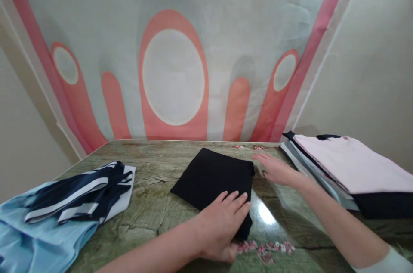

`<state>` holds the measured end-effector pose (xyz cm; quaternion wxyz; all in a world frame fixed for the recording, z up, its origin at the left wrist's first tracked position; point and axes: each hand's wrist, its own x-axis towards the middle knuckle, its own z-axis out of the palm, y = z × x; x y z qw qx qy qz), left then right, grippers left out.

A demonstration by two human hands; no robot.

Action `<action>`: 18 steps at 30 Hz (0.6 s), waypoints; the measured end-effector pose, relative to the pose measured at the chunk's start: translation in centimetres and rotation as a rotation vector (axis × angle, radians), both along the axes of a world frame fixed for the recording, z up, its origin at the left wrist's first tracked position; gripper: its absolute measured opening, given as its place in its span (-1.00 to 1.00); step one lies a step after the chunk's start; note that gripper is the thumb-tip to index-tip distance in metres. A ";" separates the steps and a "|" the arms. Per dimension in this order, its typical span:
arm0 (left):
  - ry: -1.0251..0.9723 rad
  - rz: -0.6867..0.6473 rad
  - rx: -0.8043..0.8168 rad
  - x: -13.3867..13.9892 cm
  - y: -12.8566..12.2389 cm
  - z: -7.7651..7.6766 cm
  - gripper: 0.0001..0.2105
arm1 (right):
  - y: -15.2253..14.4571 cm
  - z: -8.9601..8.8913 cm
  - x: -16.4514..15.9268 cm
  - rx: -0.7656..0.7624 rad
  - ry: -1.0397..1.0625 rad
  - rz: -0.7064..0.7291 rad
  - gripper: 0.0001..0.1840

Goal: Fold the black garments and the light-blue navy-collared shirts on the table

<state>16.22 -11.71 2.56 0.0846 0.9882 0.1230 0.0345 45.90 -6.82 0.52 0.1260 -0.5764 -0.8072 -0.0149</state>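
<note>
A folded black garment point(214, 180) lies flat in the middle of the table, its exact kind hidden by the folds. My left hand point(224, 221) rests on its near right part, palm down with fingers stretched out. Just off the garment's far right corner is my right hand point(274, 169), fingers extended and holding nothing. A ring shows on one of its fingers. Whether the right fingertips touch the cloth or the table I cannot tell.
On the right stands a stack of folded clothes with a pale pink top point(358, 163) uppermost. Crumpled navy clothing with white stripes point(97, 189) lies over light blue cloth point(41, 238) on the left. The wood-patterned table point(148, 212) ends at a wall with a printed backdrop point(174, 131).
</note>
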 end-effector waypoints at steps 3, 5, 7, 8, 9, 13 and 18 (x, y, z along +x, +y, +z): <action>0.011 0.078 0.045 0.5 -0.6 -0.9 -0.28 | 0.5 -0.9 -0.7 0.035 -0.086 0.098 -0.18; 0.005 0.118 0.054 0.8 -0.9 -1.6 -0.33 | 0.8 -0.9 -1.5 0.021 -0.117 0.154 -0.21; -0.009 0.151 0.054 1.0 -1.3 -2.1 -0.37 | 1.3 -0.8 -2.0 0.003 -0.129 0.194 -0.28; -0.018 0.168 0.054 1.1 -1.5 -2.3 -0.39 | 1.6 -0.8 -2.2 -0.005 -0.128 0.210 -0.31; -0.027 0.187 0.052 1.1 -1.6 -2.4 -0.40 | 1.8 -0.8 -2.2 -0.011 -0.120 0.222 -0.34; -0.064 0.228 0.001 1.3 -1.6 -2.7 -0.41 | 2.4 -1.6 -1.5 -0.011 -0.040 0.234 -0.37; -0.227 0.309 -0.257 1.2 0.0 -1.6 -0.59 | 2.2 -2.4 -0.4 -0.013 0.142 0.208 -0.40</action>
